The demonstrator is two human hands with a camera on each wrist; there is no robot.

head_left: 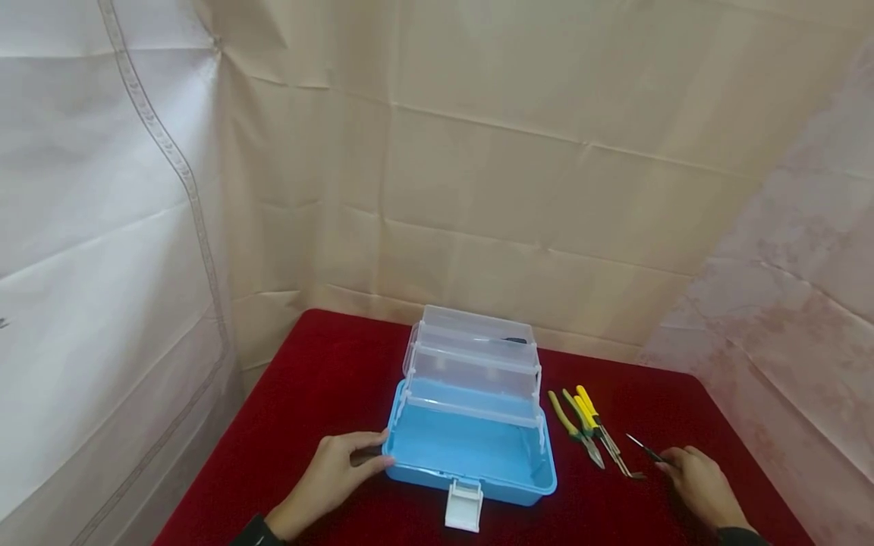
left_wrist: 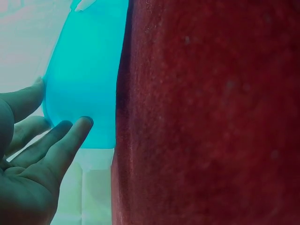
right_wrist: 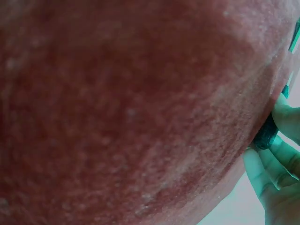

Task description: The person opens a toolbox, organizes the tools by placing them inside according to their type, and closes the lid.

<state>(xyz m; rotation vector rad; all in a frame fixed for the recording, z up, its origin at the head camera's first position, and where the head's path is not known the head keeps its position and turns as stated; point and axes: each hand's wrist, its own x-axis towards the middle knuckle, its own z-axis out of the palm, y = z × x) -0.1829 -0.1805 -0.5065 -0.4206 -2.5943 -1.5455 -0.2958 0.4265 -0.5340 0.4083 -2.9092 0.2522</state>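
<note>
In the head view, my left hand holds the front left corner of a light blue toolbox, thumb and fingertips at its rim. The left wrist view shows the fingertips against the box's blue outer wall. The toolbox stands open, its clear tiered trays raised toward the back and a white latch hanging at the front. To the right, my right hand pinches the dark handle of a screwdriver low over the cloth, its thin metal shaft pointing away to the left.
Between the toolbox and my right hand lie pliers with green and yellow grips and several slim yellow-handled tools. A black-handled tool shows in the upper tray. Red cloth covers the table; draped sheets stand behind.
</note>
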